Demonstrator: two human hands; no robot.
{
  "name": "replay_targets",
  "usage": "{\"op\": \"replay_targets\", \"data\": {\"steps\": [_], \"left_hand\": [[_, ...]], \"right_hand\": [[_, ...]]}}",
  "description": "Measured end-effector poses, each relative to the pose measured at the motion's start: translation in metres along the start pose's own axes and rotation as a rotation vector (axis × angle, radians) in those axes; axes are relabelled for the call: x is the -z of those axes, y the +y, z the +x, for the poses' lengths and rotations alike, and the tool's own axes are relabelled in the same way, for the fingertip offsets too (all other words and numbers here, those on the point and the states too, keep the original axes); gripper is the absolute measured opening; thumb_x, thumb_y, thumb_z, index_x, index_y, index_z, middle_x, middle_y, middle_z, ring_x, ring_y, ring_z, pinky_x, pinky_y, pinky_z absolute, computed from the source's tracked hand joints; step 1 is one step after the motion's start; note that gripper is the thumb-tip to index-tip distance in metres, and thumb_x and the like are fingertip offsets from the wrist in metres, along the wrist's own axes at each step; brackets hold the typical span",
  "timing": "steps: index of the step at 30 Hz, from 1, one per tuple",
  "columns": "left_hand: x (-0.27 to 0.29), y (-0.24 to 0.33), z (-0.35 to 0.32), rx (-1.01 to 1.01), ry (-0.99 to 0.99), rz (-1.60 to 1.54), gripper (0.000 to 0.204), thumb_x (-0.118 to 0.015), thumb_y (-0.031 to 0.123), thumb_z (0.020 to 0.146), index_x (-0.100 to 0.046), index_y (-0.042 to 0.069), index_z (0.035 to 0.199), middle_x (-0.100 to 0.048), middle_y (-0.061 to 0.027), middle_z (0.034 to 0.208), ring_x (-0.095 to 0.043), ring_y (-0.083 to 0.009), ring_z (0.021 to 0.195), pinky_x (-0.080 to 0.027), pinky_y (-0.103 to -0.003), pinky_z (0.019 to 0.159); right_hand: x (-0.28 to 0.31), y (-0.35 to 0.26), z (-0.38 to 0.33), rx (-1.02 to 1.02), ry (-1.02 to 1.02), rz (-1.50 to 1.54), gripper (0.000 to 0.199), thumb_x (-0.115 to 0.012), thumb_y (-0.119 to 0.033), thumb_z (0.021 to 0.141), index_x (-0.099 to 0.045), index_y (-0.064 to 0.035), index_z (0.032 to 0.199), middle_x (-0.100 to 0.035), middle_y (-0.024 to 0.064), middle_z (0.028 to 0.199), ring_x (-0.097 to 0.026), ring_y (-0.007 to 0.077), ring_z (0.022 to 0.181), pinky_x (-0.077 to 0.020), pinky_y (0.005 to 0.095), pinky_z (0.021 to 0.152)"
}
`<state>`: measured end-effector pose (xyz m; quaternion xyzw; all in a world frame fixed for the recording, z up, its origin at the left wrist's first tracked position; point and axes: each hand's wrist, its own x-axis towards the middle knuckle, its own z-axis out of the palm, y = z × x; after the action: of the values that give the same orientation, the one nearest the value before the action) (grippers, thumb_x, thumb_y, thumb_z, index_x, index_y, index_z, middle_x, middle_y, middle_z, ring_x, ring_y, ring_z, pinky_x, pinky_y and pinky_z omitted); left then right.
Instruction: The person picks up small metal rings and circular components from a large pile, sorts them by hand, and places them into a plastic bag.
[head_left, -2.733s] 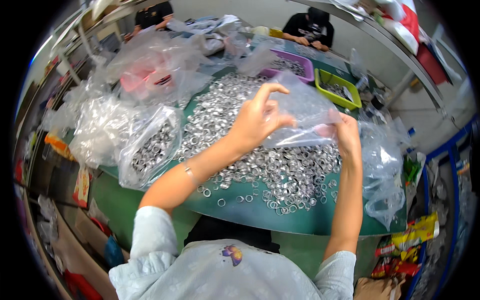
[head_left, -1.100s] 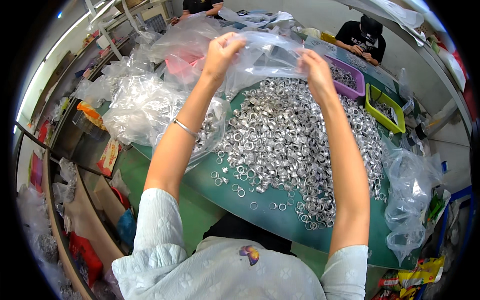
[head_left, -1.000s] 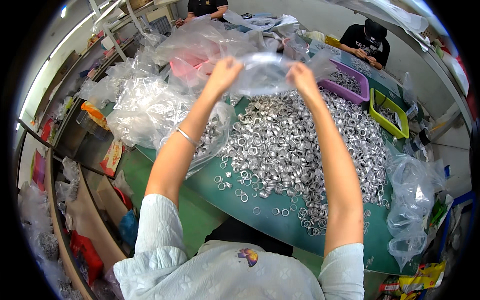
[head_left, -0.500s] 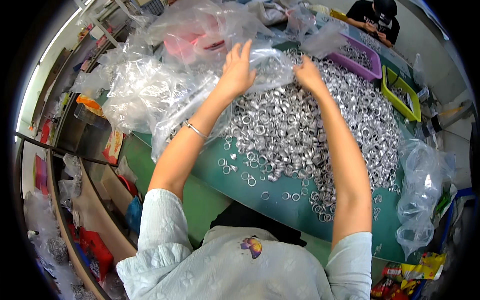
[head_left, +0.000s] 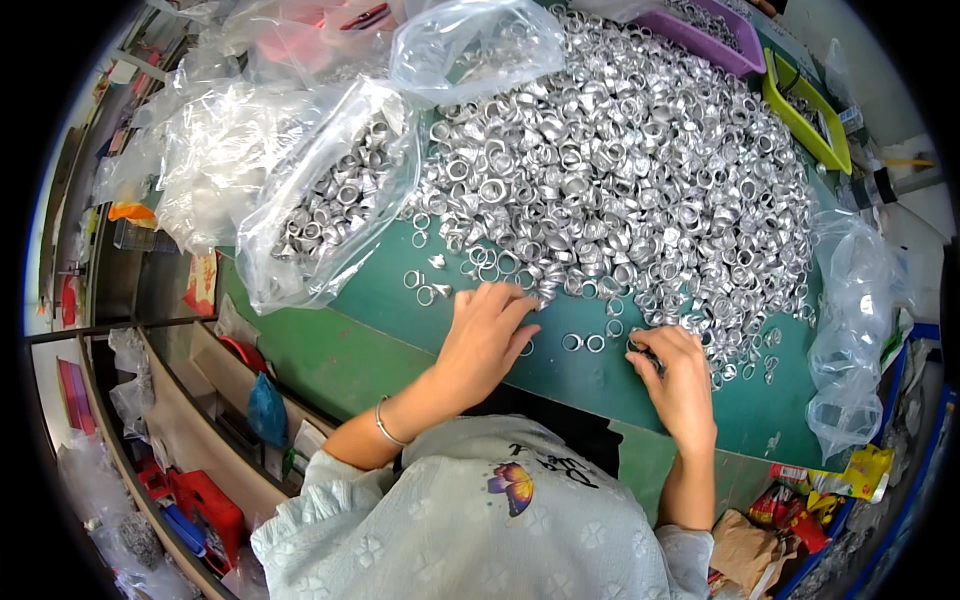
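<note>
A broad heap of silver metal rings [head_left: 600, 180] covers much of the green table [head_left: 560, 385]. At the heap's near edge, my left hand [head_left: 485, 335] reaches its fingertips to the rings, thumb and fingers apart. To its right, my right hand [head_left: 678, 378] curls over the table, with a few rings [head_left: 640, 350] between thumb and fingers; the fingers partly hide them. A few loose rings [head_left: 584, 343] lie between the two hands. Left of the heap rests a clear plastic bag [head_left: 335, 285] with many rings inside. Another clear bag [head_left: 478, 45] stands open-mouthed at the heap's far left edge.
A purple basket [head_left: 715, 50] and a yellow-green basket [head_left: 838, 150] stand at the far right. Crumpled plastic bags [head_left: 215, 150] fill the far left, and clear plastic [head_left: 850, 330] hangs over the right edge. Shelves [head_left: 225, 410] with goods stand at left.
Both hands have come back from the clear bag at the heap's far side to its near edge. The left hand has let go of that bag; the right now closes around rings.
</note>
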<state>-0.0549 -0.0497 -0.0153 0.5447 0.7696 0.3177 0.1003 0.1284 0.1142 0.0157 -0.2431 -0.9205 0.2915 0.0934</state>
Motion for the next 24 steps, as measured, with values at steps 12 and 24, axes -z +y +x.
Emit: {"op": "replay_targets", "data": {"steps": [12, 24], "left_hand": [[-0.032, -0.016, 0.001, 0.05, 0.091, 0.112, 0.022, -0.068, 0.005, 0.073, -0.061, 0.007, 0.093, -0.052, -0.0047, 0.098, -0.047, -0.0219, 0.087, -0.03, -0.036, 0.074], [-0.011, -0.009, -0.001, 0.032, 0.031, 0.049, 0.034, -0.066, 0.003, 0.073, -0.056, 0.006, 0.106, -0.051, -0.0075, 0.103, -0.048, -0.0248, 0.09, -0.032, -0.036, 0.075]], "right_hand": [[-0.055, -0.015, -0.007, -0.092, 0.138, -0.231, 0.036, -0.069, -0.005, 0.069, -0.06, -0.0049, 0.105, -0.051, 0.009, 0.107, -0.046, 0.0279, 0.097, -0.035, 0.0399, 0.081], [-0.058, -0.015, 0.0, -0.01, 0.151, -0.179, 0.024, -0.065, -0.006, 0.073, -0.061, -0.0058, 0.097, -0.053, 0.0076, 0.102, -0.048, 0.0244, 0.093, -0.0332, 0.0357, 0.078]]}}
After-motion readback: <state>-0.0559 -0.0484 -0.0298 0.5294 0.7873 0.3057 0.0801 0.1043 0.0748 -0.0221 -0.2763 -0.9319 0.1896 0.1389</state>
